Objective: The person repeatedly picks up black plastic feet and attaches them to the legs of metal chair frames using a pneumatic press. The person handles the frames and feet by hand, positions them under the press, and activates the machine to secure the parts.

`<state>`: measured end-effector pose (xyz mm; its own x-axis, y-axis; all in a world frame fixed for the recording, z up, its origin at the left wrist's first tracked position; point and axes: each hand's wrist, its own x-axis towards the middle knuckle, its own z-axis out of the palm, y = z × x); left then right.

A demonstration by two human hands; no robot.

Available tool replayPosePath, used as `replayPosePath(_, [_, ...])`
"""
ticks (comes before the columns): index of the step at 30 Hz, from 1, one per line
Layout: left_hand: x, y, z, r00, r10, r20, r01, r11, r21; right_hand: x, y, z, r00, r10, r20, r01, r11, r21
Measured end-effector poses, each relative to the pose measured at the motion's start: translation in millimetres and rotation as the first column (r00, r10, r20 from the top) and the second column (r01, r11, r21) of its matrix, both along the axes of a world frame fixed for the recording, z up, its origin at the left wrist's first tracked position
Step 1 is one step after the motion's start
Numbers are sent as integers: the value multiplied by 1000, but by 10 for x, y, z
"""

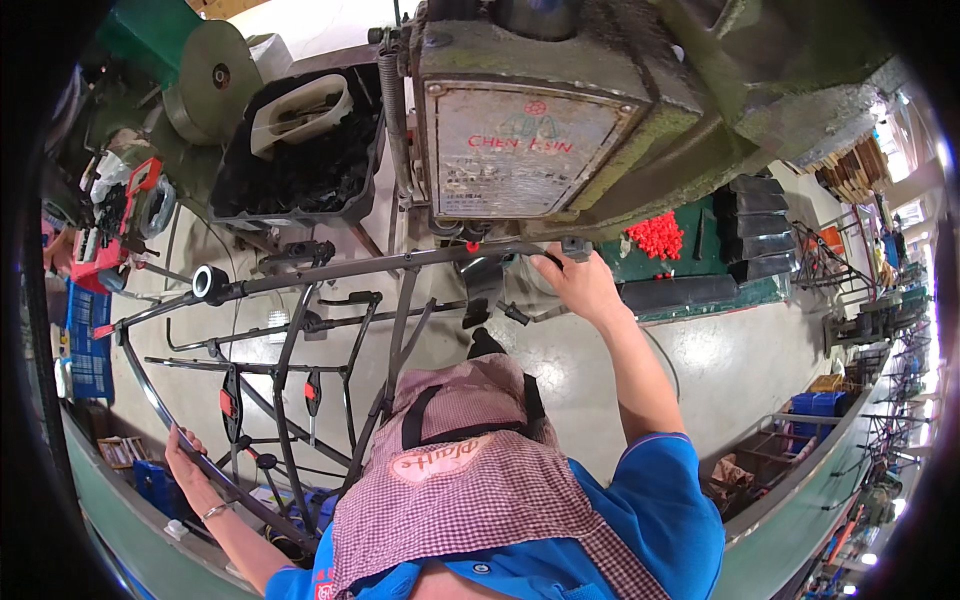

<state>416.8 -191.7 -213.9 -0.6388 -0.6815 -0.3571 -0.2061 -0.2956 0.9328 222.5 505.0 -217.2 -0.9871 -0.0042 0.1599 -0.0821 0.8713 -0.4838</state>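
Observation:
A dark metal tubular frame [380, 262] lies across in front of me, its long top tube passing below the head of a green machine [525, 145]. Near that tube's right end, my right hand [582, 288] is closed on it, with the fingers partly hidden. At lower left, my left hand [190, 468] grips the frame's curved side tube. A small red piece [473, 247] sits at the top tube, right under the machine head. Toward the left end, a black-and-white ring [209, 284] is around the tube.
On a green surface right of the machine lie a pile of small red parts [656, 236] and black curved pieces [755, 228]. A black bin [290, 215] holding dark parts and a pale container [300, 115] stands at upper left. Blue crates [88, 345] are at far left.

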Motion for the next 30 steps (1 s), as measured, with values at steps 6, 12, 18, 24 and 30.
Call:
replayPosePath(6, [4,-29,-15,1000,-24,-10,24,1000,-11,37,-29,13,999,-32,-14,32,999,29])
replayPosePath(12, [22,-35,-7,1000,23,-6,-23,1000,11,79,-86,175,946,37,-322,23,983,181])
replayPosePath(18, [30,-7,57,998,19,-52,-18,1000,16,280,-943,-12,889,435,143,-389,882,-264])
replayPosePath(24, [103,101,75,993,79,-86,-75,996,46,54,-1865,-801,523,755,396,1,464,-886])
replayPosePath(30, [61,412,214,976,211,-46,-211,977,-2,-184,-1861,-799,406,791,457,-147,550,-822])
